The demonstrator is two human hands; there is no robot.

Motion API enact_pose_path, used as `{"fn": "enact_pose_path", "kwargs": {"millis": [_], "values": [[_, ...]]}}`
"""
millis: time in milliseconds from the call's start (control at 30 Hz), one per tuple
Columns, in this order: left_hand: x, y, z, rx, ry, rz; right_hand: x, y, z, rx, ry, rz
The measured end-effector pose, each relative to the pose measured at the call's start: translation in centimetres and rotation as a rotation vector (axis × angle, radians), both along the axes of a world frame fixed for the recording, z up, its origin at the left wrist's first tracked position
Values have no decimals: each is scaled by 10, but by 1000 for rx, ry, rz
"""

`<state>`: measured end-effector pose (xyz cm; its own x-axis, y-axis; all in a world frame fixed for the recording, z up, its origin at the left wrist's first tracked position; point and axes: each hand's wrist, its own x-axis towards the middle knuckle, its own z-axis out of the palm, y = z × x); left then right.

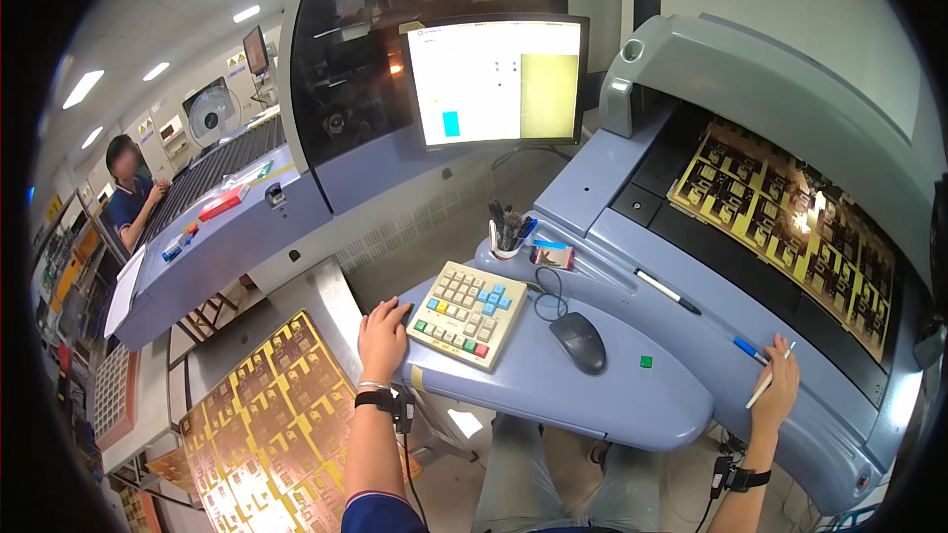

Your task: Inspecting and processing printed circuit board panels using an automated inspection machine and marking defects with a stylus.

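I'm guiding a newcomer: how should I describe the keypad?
Find the big lit monitor; below it, a curved blue-grey shelf juts toward the person. On its left end, by the left hand, sits the cream keypad. Its keys, some blue, set it apart from the dark mouse.

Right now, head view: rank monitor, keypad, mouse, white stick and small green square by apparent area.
Largest to smallest:
1. Monitor
2. Keypad
3. Mouse
4. White stick, partly covered by the right hand
5. Small green square

The monitor sits farther back, yet still looks largest.
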<state>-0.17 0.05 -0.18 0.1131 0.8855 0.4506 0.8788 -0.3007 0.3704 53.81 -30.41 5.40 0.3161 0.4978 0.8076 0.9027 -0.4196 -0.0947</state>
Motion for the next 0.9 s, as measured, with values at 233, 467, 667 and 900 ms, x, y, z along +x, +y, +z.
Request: {"fn": "enact_pose_path", "kwargs": {"millis": [233, 467, 667, 900], "values": [[-1, 2, -2, -5, 32, 12, -1, 0, 0, -7, 2, -6], [-1, 0, -1, -10, 27, 23, -1, 1, 1, -5, 12, -7], [-2, 0, -1, -2, 9, 23, -2, 2, 0, -2, 9, 0], [0, 2, -1, 22, 3, -7, -2, -4, 2, 10, 20, -3]]}}
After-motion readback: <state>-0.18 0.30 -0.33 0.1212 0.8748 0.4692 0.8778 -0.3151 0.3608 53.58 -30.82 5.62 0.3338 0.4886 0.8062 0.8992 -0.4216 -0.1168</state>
